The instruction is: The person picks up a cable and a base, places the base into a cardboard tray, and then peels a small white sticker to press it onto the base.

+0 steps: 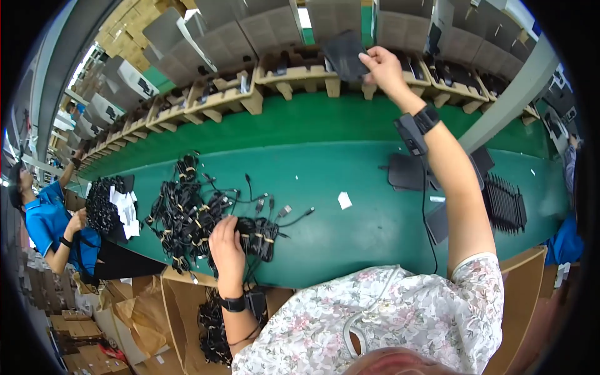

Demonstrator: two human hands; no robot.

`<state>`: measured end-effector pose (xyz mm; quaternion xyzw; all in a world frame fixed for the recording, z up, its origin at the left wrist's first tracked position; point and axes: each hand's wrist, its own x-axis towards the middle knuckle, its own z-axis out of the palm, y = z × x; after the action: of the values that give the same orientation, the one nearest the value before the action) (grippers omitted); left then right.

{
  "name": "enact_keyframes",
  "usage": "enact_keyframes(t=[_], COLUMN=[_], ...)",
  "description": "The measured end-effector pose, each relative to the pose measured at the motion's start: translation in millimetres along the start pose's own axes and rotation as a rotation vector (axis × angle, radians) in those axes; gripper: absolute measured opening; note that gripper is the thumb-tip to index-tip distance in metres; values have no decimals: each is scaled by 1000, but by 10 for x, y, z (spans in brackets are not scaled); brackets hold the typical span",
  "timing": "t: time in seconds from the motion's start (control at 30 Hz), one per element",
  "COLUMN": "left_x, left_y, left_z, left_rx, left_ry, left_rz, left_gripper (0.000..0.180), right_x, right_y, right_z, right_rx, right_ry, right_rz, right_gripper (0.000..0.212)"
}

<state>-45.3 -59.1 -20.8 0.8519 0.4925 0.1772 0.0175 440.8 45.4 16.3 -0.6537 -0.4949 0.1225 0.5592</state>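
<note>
Reaching far out over the tray line, my right hand point(382, 67) pinches a thin, dark, flat pouch point(345, 57) by its right edge, above a brown moulded tray point(299, 74). My left hand point(226, 249) lies low at the right side of a heap of black cables point(181, 215), its fingers curled on a banded cable bundle point(259, 239). Metal plugs point(284, 211) stick out from that bundle. Part of the bundle is hidden under the hand.
Brown trays with raised grey lids line the far side. On the green table point(331, 250) lie a white paper scrap point(344, 200), a black pouch point(406, 172) and a row of thin black pieces point(503, 203). A slanted post point(512, 94) rises at right. A blue-shirted co-worker point(53, 219) is at left.
</note>
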Motion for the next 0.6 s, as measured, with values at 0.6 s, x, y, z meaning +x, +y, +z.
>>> enact_keyframes(t=[0.6], left_x=[-342], left_y=[373], left_z=[38], left_rx=[-95], left_ry=[116], left_rz=[78], left_gripper=[25], right_x=[411], right_y=[36], right_z=[909], right_rx=[-165], right_ry=[-180], right_rz=[291], right_gripper=[31])
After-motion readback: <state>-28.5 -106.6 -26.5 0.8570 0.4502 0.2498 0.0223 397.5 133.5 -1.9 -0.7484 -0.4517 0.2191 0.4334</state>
